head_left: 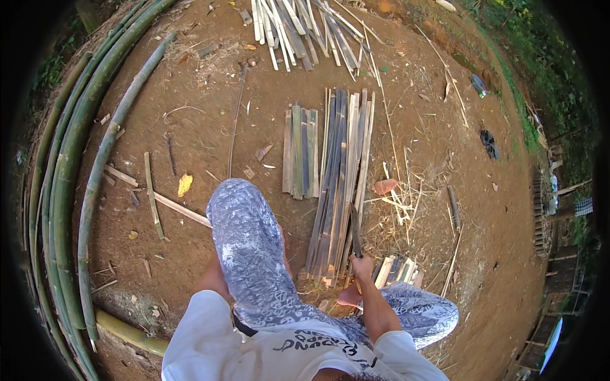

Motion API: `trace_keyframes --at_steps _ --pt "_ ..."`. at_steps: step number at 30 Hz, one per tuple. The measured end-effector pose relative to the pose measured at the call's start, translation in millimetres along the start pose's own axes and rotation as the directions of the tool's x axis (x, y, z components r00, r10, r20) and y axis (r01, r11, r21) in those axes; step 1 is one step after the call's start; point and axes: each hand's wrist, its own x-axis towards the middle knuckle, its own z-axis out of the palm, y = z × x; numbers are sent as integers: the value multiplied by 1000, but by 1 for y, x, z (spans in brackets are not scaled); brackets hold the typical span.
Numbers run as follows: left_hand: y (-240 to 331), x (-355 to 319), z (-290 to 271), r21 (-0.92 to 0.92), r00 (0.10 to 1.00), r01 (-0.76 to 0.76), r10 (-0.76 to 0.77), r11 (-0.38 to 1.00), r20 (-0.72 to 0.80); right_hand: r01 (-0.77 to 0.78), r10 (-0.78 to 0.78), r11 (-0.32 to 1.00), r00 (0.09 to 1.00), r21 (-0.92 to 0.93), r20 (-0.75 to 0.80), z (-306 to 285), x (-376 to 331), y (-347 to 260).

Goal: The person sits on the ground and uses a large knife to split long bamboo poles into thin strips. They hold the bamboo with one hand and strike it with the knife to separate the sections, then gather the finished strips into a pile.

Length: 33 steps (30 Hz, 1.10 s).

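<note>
My right hand (362, 265) is closed around the handle of a dark knife (355, 230), whose blade points away from me. The blade lies along the near end of a long bundle of split bamboo strips (343, 171) on the bare dirt. A shorter stack of strips (300, 152) lies just left of that bundle. My left arm runs down beside my raised knee in patterned trousers (244, 247), and the leg hides my left hand. My bare foot (347, 296) rests by the bundle's near end.
Long green bamboo poles (76, 159) curve along the left side. Another heap of pale strips (305, 25) lies at the far end. Short cut pieces (398, 270) sit to the right of my hand, with shavings and dry leaves around. A fence (559, 209) stands at the right.
</note>
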Motion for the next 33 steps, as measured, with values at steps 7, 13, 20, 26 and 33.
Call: trace_keyframes --at_steps 7,13,20,26,33 --pt "25 8 -54 -460 951 -310 269 832 -152 -26 26 998 1000 -63 -2 -7 -5 -13" --pt "116 -72 -181 -820 945 -193 327 539 -8 -11 10 999 1000 31 16 -10 -6 -12" --pt "250 -180 -238 -707 740 -593 607 384 -291 69 -62 977 997 201 -44 -16 -8 -35" --pt "316 -236 -223 -950 702 -286 702 127 -117 224 -177 920 969 321 -170 -29 -20 -73" --pt "350 -272 -174 -968 703 -131 708 215 63 325 -266 848 944 418 -194 -25 -9 -78"
